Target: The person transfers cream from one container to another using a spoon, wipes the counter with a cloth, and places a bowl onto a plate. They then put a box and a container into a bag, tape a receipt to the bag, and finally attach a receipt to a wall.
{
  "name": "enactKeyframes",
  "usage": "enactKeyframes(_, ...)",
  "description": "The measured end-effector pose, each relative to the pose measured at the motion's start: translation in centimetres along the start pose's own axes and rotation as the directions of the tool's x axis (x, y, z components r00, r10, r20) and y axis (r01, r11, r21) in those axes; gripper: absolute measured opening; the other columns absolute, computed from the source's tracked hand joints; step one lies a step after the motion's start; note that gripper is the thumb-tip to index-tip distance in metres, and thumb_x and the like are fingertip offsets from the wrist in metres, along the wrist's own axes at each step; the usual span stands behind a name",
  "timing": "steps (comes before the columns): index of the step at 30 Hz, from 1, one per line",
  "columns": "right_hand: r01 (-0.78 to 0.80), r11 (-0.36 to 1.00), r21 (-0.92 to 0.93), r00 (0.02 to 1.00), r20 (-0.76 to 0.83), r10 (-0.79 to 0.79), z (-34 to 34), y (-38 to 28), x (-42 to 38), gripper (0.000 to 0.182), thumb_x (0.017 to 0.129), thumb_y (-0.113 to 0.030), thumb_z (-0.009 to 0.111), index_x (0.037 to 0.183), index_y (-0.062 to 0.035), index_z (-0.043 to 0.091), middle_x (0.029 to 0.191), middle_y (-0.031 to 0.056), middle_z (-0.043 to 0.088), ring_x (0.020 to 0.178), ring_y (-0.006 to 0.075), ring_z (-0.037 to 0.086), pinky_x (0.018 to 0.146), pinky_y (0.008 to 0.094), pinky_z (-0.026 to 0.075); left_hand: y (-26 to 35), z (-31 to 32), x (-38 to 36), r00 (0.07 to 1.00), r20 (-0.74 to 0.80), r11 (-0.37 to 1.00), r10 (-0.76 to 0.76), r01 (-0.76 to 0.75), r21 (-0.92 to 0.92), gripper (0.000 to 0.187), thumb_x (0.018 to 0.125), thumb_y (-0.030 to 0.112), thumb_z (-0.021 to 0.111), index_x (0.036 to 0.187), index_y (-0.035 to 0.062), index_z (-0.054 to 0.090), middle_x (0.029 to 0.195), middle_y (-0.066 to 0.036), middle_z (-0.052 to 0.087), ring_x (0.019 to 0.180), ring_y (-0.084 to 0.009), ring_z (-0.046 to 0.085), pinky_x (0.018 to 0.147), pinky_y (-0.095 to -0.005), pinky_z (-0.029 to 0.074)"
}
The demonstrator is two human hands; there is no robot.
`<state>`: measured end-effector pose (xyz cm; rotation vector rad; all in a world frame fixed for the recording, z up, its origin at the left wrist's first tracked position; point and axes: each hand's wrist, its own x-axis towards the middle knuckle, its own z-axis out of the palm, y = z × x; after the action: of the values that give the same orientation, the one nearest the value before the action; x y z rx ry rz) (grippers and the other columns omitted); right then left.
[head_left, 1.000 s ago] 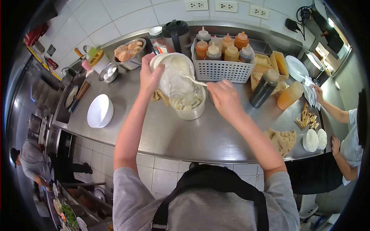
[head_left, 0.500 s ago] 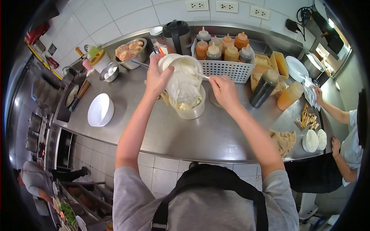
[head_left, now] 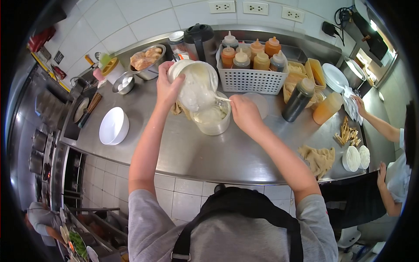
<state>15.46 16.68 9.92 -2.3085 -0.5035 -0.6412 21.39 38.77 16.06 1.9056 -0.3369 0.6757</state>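
Note:
My left hand [head_left: 166, 87] is wrapped round the side of a white tub [head_left: 180, 67], tilted with its mouth facing me. Thick white cream [head_left: 198, 94] coats its inside and hangs over its lower rim. Directly beneath stands a second white tub [head_left: 214, 129], upright on the counter, with pale creamy stuff in it. My right hand [head_left: 245, 112] grips the handle of a spoon [head_left: 223, 99], whose far end is at the tilted tub's lip, in the cream. The spoon's head is hidden. A translucent round lid [head_left: 261, 105] lies just beyond my right hand.
A white basket [head_left: 253, 81] of squeeze bottles stands behind. To the left are a white bowl [head_left: 114, 126] and a steel bowl of eggs [head_left: 124, 85]. At right lie a dark bottle [head_left: 299, 100], an orange bottle [head_left: 327, 109] and a cloth [head_left: 317, 160]. A co-worker's hand [head_left: 360, 107] holds a white cloth.
The tilted tub has moved left and a little down, and its cream hangs lower. My right hand with the spoon has shifted left and down. The lid shows more now.

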Motion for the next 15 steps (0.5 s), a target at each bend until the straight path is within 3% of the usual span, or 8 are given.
enactKeyframes(1,0.102,0.985,-0.139,0.994,-0.028,-0.107,0.4,0.1,0.0,0.009,0.079,-0.008,0.048,0.084,-0.0031,0.053,0.075,0.0125,0.055,0.071,0.0294,0.052,0.061,0.0369,0.042,-0.1,0.0,0.0,1.0,0.0,1.0,0.013,-0.013,-0.002,0.046,0.065,0.016,0.059,0.105,0.0024,0.039,0.099,-0.013,0.051,0.09,-0.0225,0.051,0.079,-0.0318,0.04)
enactKeyframes(5,0.123,0.974,-0.19,0.992,0.031,-0.119,-0.1,-0.4,-0.1,0.011,0.075,-0.004,0.049,0.085,-0.0027,0.053,0.075,0.0108,0.051,0.074,0.0266,0.05,0.064,0.0362,0.042,0.3,0.2,-0.4,0.999,0.004,0.999,0.049,-0.049,-0.016,0.046,0.065,0.015,0.059,0.104,0.0025,0.04,0.097,-0.013,0.051,0.089,-0.0217,0.051,0.078,-0.0312,0.041)
enactKeyframes(8,0.219,0.935,-0.278,0.973,-0.011,-0.231,-1.8,-1.0,0.1,0.015,0.069,-0.001,0.051,0.083,-0.0017,0.053,0.072,0.0091,0.047,0.074,0.0259,0.049,0.065,0.0346,0.042,-0.8,0.3,-0.4,0.997,0.031,0.998,0.067,-0.066,-0.013,0.041,0.067,0.012,0.056,0.104,0.0023,0.04,0.097,-0.009,0.048,0.09,-0.016,0.047,0.079,-0.0268,0.038)
enactKeyframes(12,0.352,0.881,-0.316,0.916,-0.076,-0.393,-5.0,-2.7,1.8,0.024,0.064,0.0,0.05,0.089,-0.0013,0.053,0.075,0.008,0.047,0.074,0.0236,0.049,0.066,0.0327,0.041,-0.3,0.6,-0.3,0.999,0.033,1.0,0.014,-0.013,-0.016,0.04,0.069,0.015,0.058,0.103,0.0017,0.04,0.097,-0.009,0.049,0.089,-0.0156,0.047,0.079,-0.0263,0.038)
enactKeyframes(14,0.388,0.864,-0.32,0.888,-0.122,-0.444,-4.9,-3.3,3.0,0.027,0.064,0.001,0.05,0.091,-0.0015,0.053,0.076,0.0078,0.047,0.074,0.023,0.049,0.065,0.0323,0.041,-0.6,0.7,0.0,0.999,0.042,1.0,0.003,-0.003,0.011,0.048,0.068,0.026,0.062,0.104,0.0021,0.04,0.099,-0.015,0.05,0.09,-0.0241,0.051,0.079,-0.0327,0.04)
enactKeyframes(15,0.47,0.825,-0.314,0.842,-0.123,-0.526,-4.5,-3.6,3.9,0.026,0.065,-0.001,0.049,0.091,-0.0007,0.052,0.078,0.008,0.047,0.077,0.0227,0.049,0.067,0.032,0.04,-0.4,0.9,0.1,0.999,0.047,1.0,0.007,-0.008,0.009,0.048,0.068,0.026,0.062,0.104,0.0021,0.04,0.099,-0.015,0.05,0.09,-0.0241,0.051,0.079,-0.0327,0.04)
